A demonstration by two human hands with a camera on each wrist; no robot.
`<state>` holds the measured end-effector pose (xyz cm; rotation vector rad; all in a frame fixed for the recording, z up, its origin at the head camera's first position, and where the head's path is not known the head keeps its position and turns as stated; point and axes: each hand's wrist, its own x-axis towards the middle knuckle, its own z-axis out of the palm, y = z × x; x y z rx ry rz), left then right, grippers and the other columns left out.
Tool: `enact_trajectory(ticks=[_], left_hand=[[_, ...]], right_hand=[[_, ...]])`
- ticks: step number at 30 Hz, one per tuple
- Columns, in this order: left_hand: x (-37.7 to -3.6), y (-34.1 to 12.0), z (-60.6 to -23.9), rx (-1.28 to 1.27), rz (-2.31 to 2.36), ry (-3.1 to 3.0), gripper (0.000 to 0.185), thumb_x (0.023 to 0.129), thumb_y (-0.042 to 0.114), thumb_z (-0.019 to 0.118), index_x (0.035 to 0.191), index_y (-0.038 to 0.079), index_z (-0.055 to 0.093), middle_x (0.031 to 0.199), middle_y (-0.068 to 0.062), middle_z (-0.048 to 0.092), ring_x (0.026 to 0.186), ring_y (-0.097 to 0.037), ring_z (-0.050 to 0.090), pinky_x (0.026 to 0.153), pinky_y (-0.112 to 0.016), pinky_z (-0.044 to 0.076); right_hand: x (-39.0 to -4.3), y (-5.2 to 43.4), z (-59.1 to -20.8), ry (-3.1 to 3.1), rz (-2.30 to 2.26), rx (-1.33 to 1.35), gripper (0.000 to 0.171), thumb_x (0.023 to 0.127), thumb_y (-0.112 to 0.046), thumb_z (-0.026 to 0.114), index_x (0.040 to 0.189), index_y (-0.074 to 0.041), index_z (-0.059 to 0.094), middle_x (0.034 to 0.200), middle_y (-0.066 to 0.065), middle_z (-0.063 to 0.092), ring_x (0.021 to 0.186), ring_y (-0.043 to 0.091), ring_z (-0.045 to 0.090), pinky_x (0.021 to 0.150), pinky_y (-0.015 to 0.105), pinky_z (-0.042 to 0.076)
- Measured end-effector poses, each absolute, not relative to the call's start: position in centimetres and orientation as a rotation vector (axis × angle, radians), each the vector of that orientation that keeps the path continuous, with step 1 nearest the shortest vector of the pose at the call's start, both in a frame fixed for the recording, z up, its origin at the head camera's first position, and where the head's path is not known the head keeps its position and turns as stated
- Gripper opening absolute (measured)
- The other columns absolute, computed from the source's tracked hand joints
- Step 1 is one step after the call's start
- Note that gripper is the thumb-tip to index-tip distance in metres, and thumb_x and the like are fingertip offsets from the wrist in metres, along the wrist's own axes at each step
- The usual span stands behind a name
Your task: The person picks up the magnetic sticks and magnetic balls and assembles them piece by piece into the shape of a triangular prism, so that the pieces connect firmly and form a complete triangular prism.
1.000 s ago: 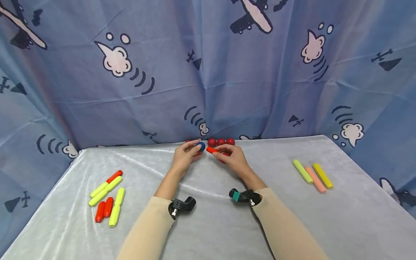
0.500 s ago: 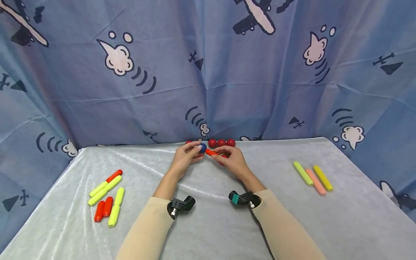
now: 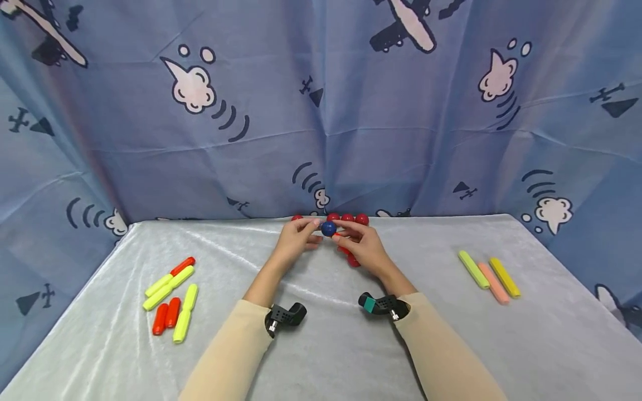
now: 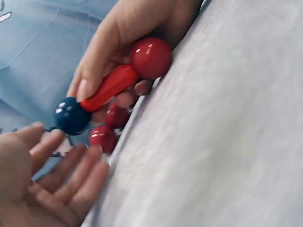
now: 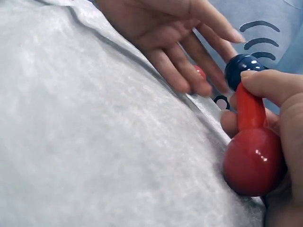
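My right hand grips a short red rod between thumb and fingers. A glossy red ball sits at one end of this rod and a blue ball at the other. In the right wrist view the right thumb lies at the joint of rod and blue ball. My left hand is beside the blue ball with its fingers spread and nothing held in them. In the left wrist view its fingertips are slightly blurred, close to the ball.
More red balls line the table's back edge, against a blue printed curtain. At left lie yellow-green rods and red rods, some joined end to end. Green, pink and yellow rods lie at right.
The blue ball, earlier in my left fingers with the red rod's tip facing it, now sits on the rod's end. My left fingers have let go of it.
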<state>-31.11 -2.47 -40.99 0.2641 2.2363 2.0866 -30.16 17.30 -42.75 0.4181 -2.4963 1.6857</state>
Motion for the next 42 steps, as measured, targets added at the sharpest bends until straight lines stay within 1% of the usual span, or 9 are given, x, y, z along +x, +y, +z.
enact_trajectory(ticks=[4, 6, 11, 15, 20, 26, 30, 36, 42], left_hand=[[-30.8, -2.9, -39.9, 0.264, 1.882, 2.502, 0.032, 0.101, 0.022, 0.061, 0.123, -0.001, 0.070, 0.117, -0.021, 0.072, 0.096, -0.033, 0.075, 0.076, -0.034, 0.062], [-30.6, -3.4, -39.5, 0.263, 1.766, 2.623, 0.030, 0.101, 0.022, 0.062, 0.119, 0.001, 0.072, 0.114, -0.019, 0.074, 0.095, -0.031, 0.075, 0.077, -0.034, 0.061], [-30.1, -5.8, -38.8, 0.305, 1.478, 2.840, 0.026, 0.099, 0.022, 0.063, 0.115, 0.005, 0.074, 0.117, -0.012, 0.074, 0.108, -0.028, 0.070, 0.095, -0.041, 0.055], [-28.9, -8.1, -37.8, 0.340, 1.266, 2.903, 0.027, 0.100, 0.024, 0.062, 0.117, 0.006, 0.073, 0.120, -0.012, 0.073, 0.114, -0.030, 0.067, 0.100, -0.046, 0.053], [-25.9, -11.8, -36.6, 0.314, 0.924, 3.010, 0.030, 0.098, 0.025, 0.064, 0.122, 0.007, 0.071, 0.119, -0.013, 0.074, 0.112, -0.032, 0.069, 0.096, -0.051, 0.054], [-21.0, -17.6, -36.0, 0.274, 0.552, 3.141, 0.030, 0.092, 0.020, 0.072, 0.118, 0.006, 0.072, 0.113, -0.016, 0.073, 0.102, -0.036, 0.070, 0.080, -0.053, 0.056], [-18.9, -20.7, -36.0, 0.255, 0.469, 3.120, 0.037, 0.087, 0.021, 0.076, 0.118, 0.003, 0.070, 0.111, -0.020, 0.069, 0.099, -0.036, 0.068, 0.079, -0.053, 0.054], [-17.9, -22.5, -36.6, 0.242, 0.453, 3.024, 0.051, 0.078, 0.025, 0.083, 0.122, 0.004, 0.068, 0.097, -0.011, 0.069, 0.087, -0.025, 0.064, 0.074, -0.046, 0.053], [-18.5, -22.9, -37.2, 0.263, 0.526, 3.010, 0.046, 0.078, 0.015, 0.081, 0.122, 0.006, 0.068, 0.094, -0.008, 0.070, 0.081, -0.019, 0.063, 0.068, -0.038, 0.051]], right_hand=[[-29.6, 18.0, -42.3, -2.491, 1.708, 0.349, 0.044, 0.095, -0.019, 0.072, 0.137, -0.010, 0.064, 0.116, 0.023, 0.071, 0.095, 0.009, 0.066, 0.080, 0.012, 0.052], [-29.2, 18.1, -42.0, -2.486, 1.740, 0.336, 0.045, 0.095, -0.017, 0.071, 0.138, -0.007, 0.062, 0.117, 0.025, 0.070, 0.093, 0.005, 0.063, 0.079, 0.012, 0.052], [-29.2, 18.6, -42.3, -2.470, 1.791, 0.297, 0.045, 0.095, -0.019, 0.071, 0.138, -0.010, 0.062, 0.119, 0.024, 0.070, 0.095, 0.005, 0.064, 0.082, 0.012, 0.053], [-29.7, 19.0, -42.9, -2.458, 1.783, 0.265, 0.044, 0.094, -0.024, 0.073, 0.137, -0.015, 0.064, 0.119, 0.019, 0.071, 0.097, 0.007, 0.065, 0.083, 0.012, 0.053], [-29.9, 18.7, -43.2, -2.401, 1.855, 0.280, 0.044, 0.093, -0.021, 0.074, 0.135, -0.012, 0.065, 0.117, 0.023, 0.071, 0.091, 0.006, 0.068, 0.083, 0.014, 0.056], [-29.7, 18.0, -43.1, -2.381, 1.912, 0.310, 0.044, 0.094, -0.019, 0.073, 0.136, -0.011, 0.063, 0.117, 0.023, 0.071, 0.088, 0.006, 0.070, 0.084, 0.016, 0.057], [-29.8, 18.1, -43.1, -2.353, 1.918, 0.312, 0.044, 0.094, -0.017, 0.073, 0.136, -0.010, 0.063, 0.115, 0.021, 0.073, 0.085, 0.010, 0.072, 0.084, 0.016, 0.057], [-30.0, 18.0, -42.9, -2.361, 1.919, 0.313, 0.044, 0.094, -0.019, 0.073, 0.136, -0.010, 0.063, 0.116, 0.021, 0.072, 0.090, 0.014, 0.073, 0.084, 0.017, 0.056], [-30.4, 17.7, -42.8, -2.369, 1.915, 0.329, 0.044, 0.094, -0.019, 0.073, 0.136, -0.010, 0.063, 0.119, 0.023, 0.071, 0.090, 0.009, 0.072, 0.086, 0.015, 0.056]])
